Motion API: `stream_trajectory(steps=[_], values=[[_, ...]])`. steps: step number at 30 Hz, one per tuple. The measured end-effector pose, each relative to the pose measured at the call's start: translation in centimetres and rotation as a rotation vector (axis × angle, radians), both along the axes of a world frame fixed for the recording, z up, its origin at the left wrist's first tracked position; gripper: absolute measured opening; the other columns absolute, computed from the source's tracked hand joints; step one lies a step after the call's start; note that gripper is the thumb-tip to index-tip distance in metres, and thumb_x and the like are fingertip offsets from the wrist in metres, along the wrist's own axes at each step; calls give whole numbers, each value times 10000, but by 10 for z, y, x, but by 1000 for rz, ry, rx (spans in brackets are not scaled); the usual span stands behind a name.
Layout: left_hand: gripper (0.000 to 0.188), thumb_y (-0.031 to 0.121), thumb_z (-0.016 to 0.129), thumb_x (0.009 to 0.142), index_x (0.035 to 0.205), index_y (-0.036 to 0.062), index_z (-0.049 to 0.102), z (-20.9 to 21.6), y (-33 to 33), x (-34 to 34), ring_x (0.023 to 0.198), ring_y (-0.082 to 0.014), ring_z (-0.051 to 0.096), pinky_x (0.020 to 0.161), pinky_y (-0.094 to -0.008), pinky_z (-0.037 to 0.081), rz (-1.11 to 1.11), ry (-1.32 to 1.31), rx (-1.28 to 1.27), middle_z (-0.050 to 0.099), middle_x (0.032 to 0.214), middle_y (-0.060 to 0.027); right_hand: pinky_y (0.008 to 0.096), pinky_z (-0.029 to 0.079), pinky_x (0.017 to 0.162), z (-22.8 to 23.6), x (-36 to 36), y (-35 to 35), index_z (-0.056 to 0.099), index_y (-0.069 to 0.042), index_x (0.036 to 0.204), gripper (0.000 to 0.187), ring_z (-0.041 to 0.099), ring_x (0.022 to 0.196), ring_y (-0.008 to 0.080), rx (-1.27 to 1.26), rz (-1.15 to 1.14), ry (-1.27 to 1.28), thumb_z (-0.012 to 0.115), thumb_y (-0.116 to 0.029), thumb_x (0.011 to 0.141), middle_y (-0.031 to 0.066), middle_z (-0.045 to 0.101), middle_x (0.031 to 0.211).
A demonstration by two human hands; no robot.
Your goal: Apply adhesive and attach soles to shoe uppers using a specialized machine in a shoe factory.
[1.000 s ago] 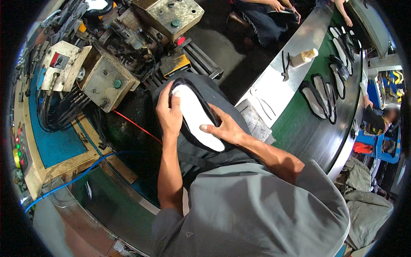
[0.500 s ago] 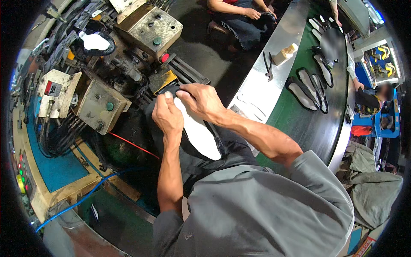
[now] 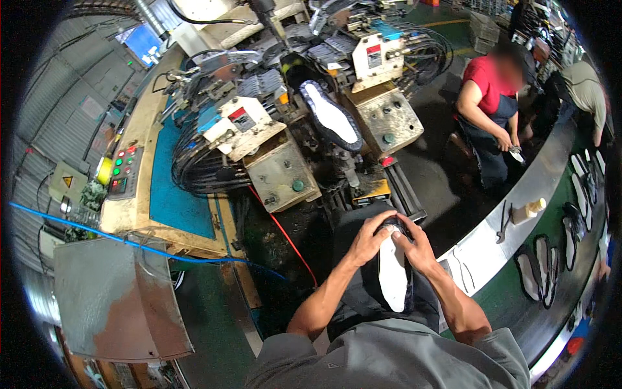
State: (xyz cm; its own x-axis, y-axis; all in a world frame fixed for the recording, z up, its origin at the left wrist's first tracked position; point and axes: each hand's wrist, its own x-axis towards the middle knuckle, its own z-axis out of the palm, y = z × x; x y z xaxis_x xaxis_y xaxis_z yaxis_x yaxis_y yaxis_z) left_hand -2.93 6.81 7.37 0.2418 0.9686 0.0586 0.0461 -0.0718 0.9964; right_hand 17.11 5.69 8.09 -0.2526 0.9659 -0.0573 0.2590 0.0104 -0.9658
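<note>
A black shoe upper (image 3: 393, 275) with a white sole-shaped insole facing up rests on my lap, its far end between my two hands. My left hand (image 3: 371, 239) curls round the left side of that end. On the opposite side, my right hand (image 3: 415, 245) grips the edge, its thumb lying over the white insole. The fingers reach under the dark rim and are partly hidden. Ahead of me, another black shoe upper with a white insole (image 3: 335, 123) sits bottom up in a machine (image 3: 343, 172).
Control boxes (image 3: 285, 172) with green buttons flank the machine. On the right, pincers (image 3: 501, 223) and a bottle (image 3: 528, 211) rest on the metal edge of a green conveyor (image 3: 499, 311) carrying several uppers. A seated person (image 3: 483, 110) handles a shoe part. A blue hose (image 3: 129, 242) crosses at left.
My head view has swung left and up, bringing more of the machine into sight. My hands have shifted from pressing at the upper's far tip to cupping that end from both sides.
</note>
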Motion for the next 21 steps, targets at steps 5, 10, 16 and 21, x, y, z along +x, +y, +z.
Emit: stream_trajectory(steps=[5, 10, 16, 21], values=[[424, 91, 669, 965, 1385, 28, 676, -16, -8, 6, 1280, -372, 626, 1155, -454, 448, 178, 185, 275, 699, 1360, -173, 416, 436, 1182, -2, -11, -3, 577, -8, 1528, 561, 599, 1361, 286, 48, -43, -91, 702, -205, 1017, 195, 669, 1423], [352, -19, 682, 887, 1237, -2, 713, 36, 3, -28, 1179, -419, 690, 1042, -493, 558, 147, 615, 548, 725, 1244, -211, 461, 382, 1257, -8, -13, -30, 376, -3, 1655, 902, 487, 1506, 393, -143, 27, 28, 787, -405, 959, 288, 494, 1614], [478, 57, 692, 967, 1431, -41, 626, 74, -9, -55, 1259, -427, 669, 1074, -463, 537, 195, 745, 589, 673, 1383, -256, 469, 372, 1264, 11, -1, -63, 239, 61, 1675, 1094, 463, 1510, 455, -217, 136, -80, 854, -444, 924, 359, 451, 1608], [880, 80, 805, 857, 1629, -44, 400, 133, -50, -38, 1546, -325, 430, 1269, -451, 338, -91, -20, 143, 415, 1685, -187, 521, 403, 1203, -16, 3, -45, 191, 19, 1696, 1103, 513, 1361, 518, 131, 16, -133, 877, -140, 847, 330, 508, 1484]])
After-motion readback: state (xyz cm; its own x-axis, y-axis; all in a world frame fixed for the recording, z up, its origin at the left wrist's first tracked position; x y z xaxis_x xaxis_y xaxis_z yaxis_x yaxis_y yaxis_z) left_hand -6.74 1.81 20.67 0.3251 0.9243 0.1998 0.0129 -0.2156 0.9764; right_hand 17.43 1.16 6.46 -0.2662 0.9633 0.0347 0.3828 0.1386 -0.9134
